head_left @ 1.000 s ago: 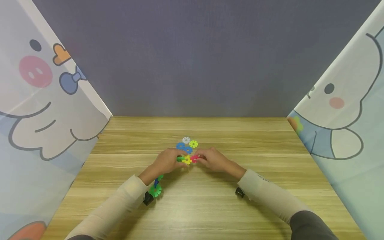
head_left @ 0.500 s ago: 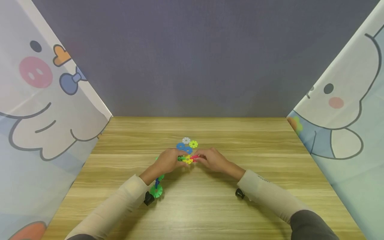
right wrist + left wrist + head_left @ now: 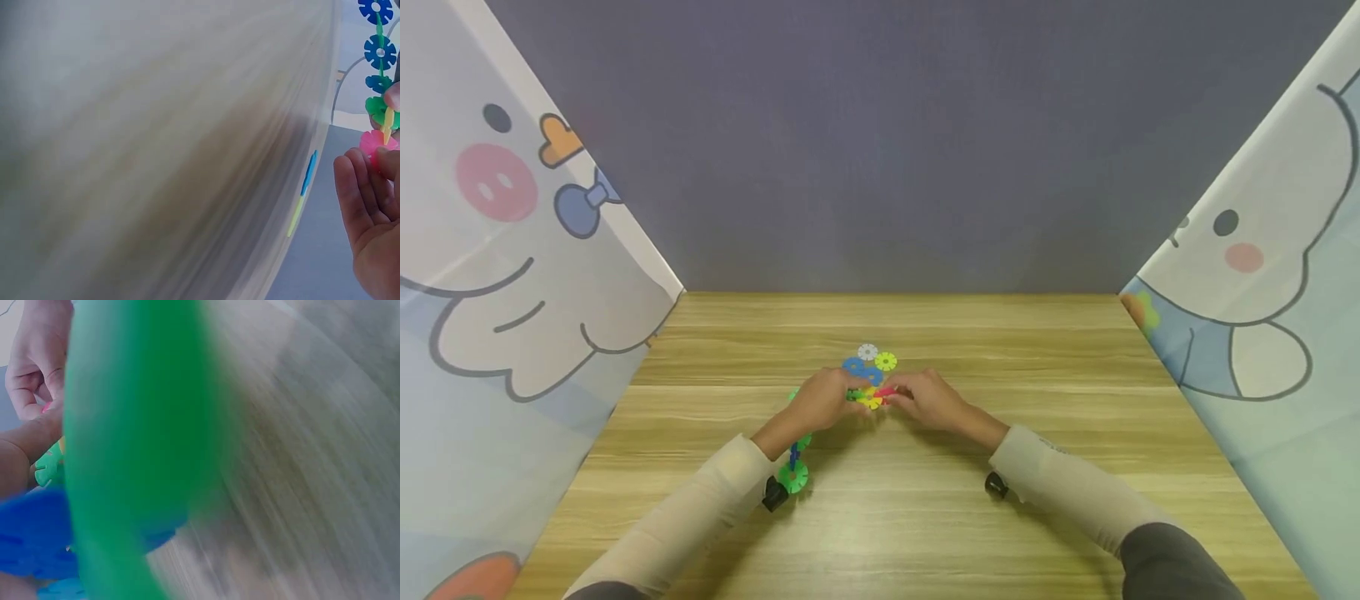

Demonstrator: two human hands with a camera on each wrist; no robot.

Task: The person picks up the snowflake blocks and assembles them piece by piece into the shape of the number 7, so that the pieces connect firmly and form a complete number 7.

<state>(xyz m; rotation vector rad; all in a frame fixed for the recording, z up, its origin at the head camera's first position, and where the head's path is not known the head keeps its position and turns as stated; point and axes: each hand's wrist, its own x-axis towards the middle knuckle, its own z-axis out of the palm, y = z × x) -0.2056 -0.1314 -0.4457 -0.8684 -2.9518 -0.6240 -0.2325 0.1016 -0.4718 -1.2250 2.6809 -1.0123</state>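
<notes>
My left hand (image 3: 822, 400) grips a chain of notched plastic discs near a green disc (image 3: 377, 107). A yellow disc (image 3: 872, 401) sticks out of that end, toward the right. Fingers and thumb of my right hand (image 3: 934, 400) pinch a pink disc (image 3: 370, 142) against the yellow one; whether their slots are joined I cannot tell. More of the chain, with blue discs (image 3: 379, 51) and green ones between, hangs past my left wrist to a large-looking green disc (image 3: 793, 477). In the left wrist view a blurred green disc (image 3: 144, 412) blocks much of the scene.
Beyond my hands, several loose discs lie on the wooden table (image 3: 970, 517): a white disc (image 3: 868, 352), a yellow-green disc (image 3: 886, 361) and two blue discs (image 3: 854, 366). A grey panel (image 3: 895, 150) rises at the back, with cartoon-printed sheets on both sides.
The pink disc has turned from nearly flat to more edge-on in my right fingers, beside the yellow disc. Both hands have stayed almost in place. The hanging chain has shifted slightly.
</notes>
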